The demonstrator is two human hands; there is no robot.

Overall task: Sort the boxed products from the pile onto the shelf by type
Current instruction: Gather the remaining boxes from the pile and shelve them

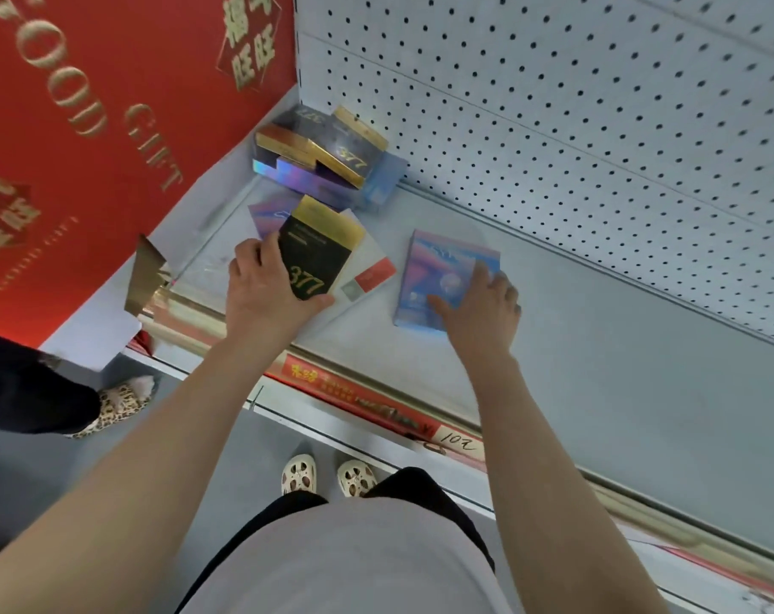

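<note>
My left hand (265,290) grips a black and gold box marked 377 (316,250) just above the grey shelf (598,347). Under that box lie a white and red box (369,268) and a purple box (268,214). My right hand (478,308) rests with spread fingers on a blue and purple box (438,268) lying flat on the shelf, apart from the others. A pile of black-gold, holographic and blue boxes (327,155) sits in the back left corner of the shelf.
A large red gift box with gold letters (88,126) stands at the shelf's left end. White pegboard (553,104) forms the back wall. A price strip (376,405) runs along the front edge. Another person's leg and patterned shoe (110,405) are at the left.
</note>
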